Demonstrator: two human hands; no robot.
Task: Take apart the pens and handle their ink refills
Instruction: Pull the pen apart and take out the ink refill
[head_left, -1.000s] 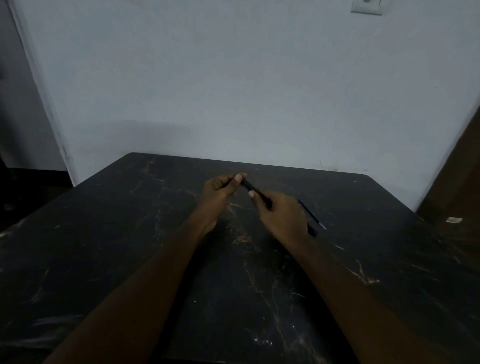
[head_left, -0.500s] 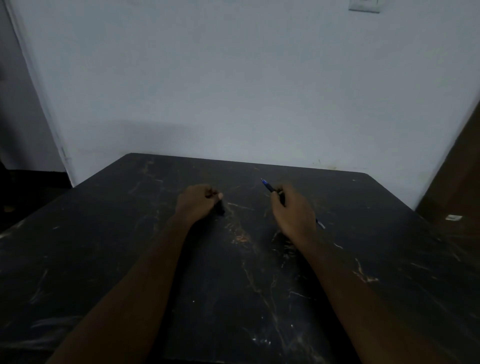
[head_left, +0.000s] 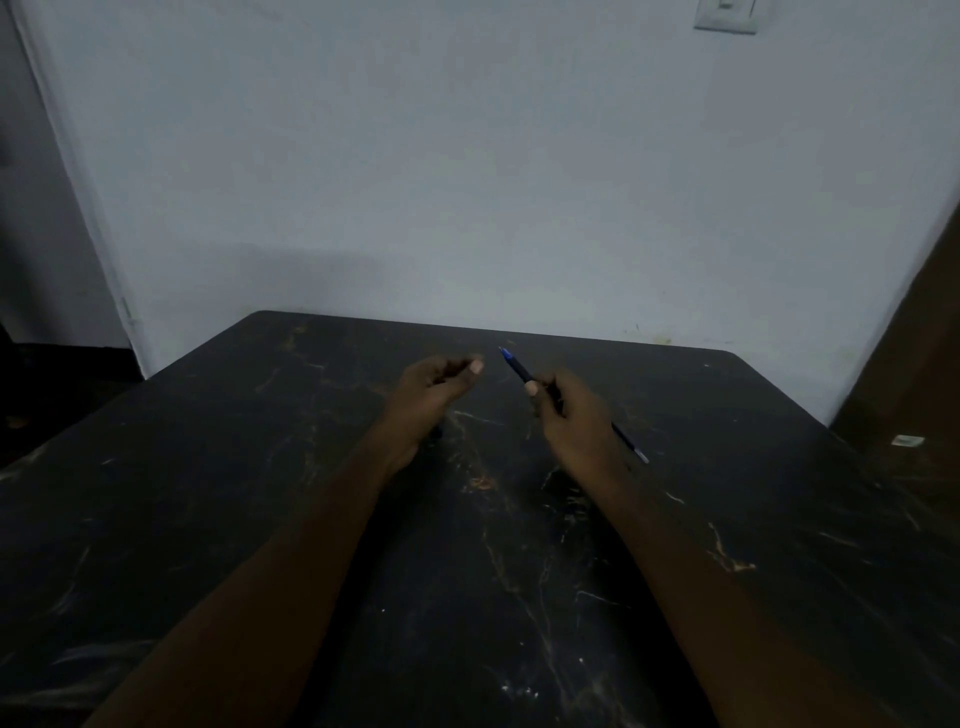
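The left hand (head_left: 434, 387) has been raised slightly since half a second ago, its fingers curled shut; whether anything is held cannot be told. The pen (head_left: 517, 366) is pinched by the right hand (head_left: 571, 415), its blue tip projecting beyond the fingers above the bench (head_left: 779, 467).

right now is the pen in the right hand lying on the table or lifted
Lifted. The right hand pinches the pen above the table, blue tip angled up toward the wall.
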